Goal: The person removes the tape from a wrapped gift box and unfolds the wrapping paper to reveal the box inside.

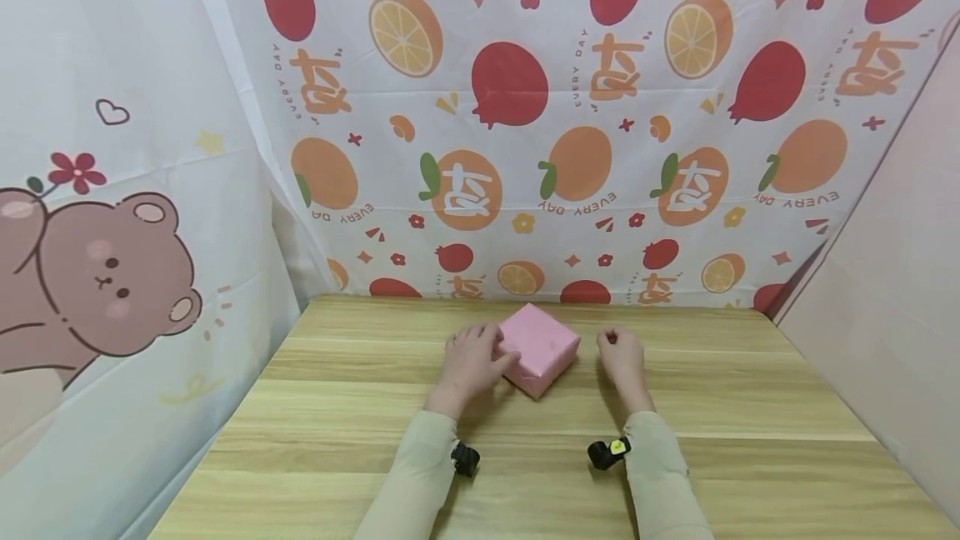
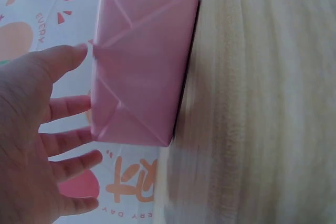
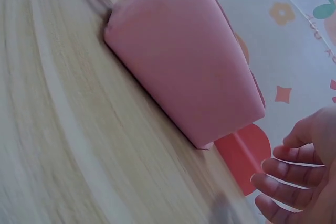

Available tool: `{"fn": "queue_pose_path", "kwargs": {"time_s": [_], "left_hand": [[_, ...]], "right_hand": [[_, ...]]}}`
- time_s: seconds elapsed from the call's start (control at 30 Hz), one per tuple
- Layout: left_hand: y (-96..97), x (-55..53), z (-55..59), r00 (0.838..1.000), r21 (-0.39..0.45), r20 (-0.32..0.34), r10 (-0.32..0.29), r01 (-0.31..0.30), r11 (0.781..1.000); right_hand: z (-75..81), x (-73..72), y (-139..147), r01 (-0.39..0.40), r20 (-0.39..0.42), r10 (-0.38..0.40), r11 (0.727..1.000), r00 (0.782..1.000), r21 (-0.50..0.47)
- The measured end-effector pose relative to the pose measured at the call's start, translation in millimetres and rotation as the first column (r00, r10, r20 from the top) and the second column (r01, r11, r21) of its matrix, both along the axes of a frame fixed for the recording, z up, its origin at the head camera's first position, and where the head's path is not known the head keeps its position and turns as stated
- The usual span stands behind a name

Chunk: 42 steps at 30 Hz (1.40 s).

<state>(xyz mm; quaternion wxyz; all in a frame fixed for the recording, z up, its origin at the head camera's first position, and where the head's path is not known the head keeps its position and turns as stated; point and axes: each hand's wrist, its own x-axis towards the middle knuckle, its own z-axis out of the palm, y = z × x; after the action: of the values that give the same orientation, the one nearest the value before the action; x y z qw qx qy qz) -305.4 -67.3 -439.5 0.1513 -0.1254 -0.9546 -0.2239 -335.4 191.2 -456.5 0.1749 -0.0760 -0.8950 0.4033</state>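
A box wrapped in pink paper (image 1: 542, 340) rests on the table, turned with one corner toward me. Triangular paper folds show on its side in the left wrist view. My left hand (image 1: 474, 361) is at the box's left edge, its thumb and fingers spread and its fingertips right at the upper edge. To the right of the box, a short gap away, my right hand (image 1: 622, 359) hovers with loosely bent fingers and nothing in them. The right wrist view shows these bent fingers (image 3: 289, 174) apart from the box's smooth pink side (image 3: 184, 61).
The light wood table (image 1: 360, 457) ends at a hanging white cloth (image 1: 517, 165) printed with fruit, close behind the box. Another cloth with a bear (image 1: 112, 273) hangs on the left; a pale wall (image 1: 885, 315) stands on the right. Black wrist cameras (image 1: 466, 460) sit on both sleeves.
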Motion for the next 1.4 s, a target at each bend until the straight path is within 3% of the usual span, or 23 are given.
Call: {"fn": "queue_pose_path", "kwargs": {"time_s": [0.27,0.63,0.8,1.07,1.4], "left_hand": [[1.0,1.1,2.9,0.999,0.018,-0.040,0.013,-0.012,1.000],[2.4,2.7,6.8,0.993,0.001,-0.118,0.000,0.000,1.000],[3.4,4.1,7.8,0.995,-0.018,-0.100,0.000,-0.002,1.000],[3.7,2.5,3.4,0.998,-0.050,-0.039,0.052,-0.054,0.997],[3.7,2.6,2.5,0.998,-0.040,-0.010,0.066,-0.067,0.997]], "right_hand": [[5.9,3.3,-12,-0.089,-0.028,0.089,0.996,0.996,-0.001],[3.0,3.5,-34,-0.224,-0.064,0.226,0.974,0.972,0.041],[-0.3,3.8,-39,-0.211,-0.101,0.221,0.972,0.970,0.103],[-0.5,5.7,-44,-0.160,-0.153,0.185,0.974,0.971,0.163],[-0.4,5.2,-49,-0.162,-0.288,0.224,0.961,0.931,0.223]]}}
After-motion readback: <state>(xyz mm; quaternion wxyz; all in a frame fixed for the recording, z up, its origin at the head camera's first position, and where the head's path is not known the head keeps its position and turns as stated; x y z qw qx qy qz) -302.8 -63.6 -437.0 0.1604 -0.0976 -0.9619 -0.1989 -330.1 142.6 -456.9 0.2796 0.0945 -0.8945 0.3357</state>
